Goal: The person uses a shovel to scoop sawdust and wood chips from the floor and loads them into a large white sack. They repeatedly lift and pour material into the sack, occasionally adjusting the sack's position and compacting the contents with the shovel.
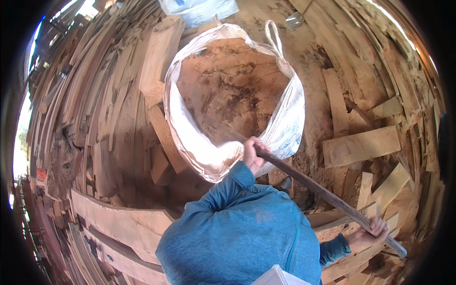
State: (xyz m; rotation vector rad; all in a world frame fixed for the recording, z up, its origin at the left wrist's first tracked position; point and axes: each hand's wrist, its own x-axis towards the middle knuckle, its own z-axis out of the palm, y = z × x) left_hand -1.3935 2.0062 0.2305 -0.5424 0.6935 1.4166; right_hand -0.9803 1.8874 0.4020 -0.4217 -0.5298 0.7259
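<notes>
A large white bulk bag [292, 111] stands upright before me, its top wide and its inside holding brown sawdust [232, 85]. Both my hands are closed around a long dark wooden handle [313, 186] that slants from the bag's near rim down to the right. My left hand [254, 154] grips it at the rim. Farther down, close to the pale rounded end, my right hand [372, 232] holds it. Beyond my left hand the handle runs toward the bag's inside, where its far end is blurred and I cannot make out a tool head.
Stacked planks [95, 90] line the left side. Loose boards [363, 145] lie at the right, and a long board [123, 216] crosses near me on the left. Another white sack [199, 10] lies behind the bag. A metal shovel blade [294, 20] rests at the far right.
</notes>
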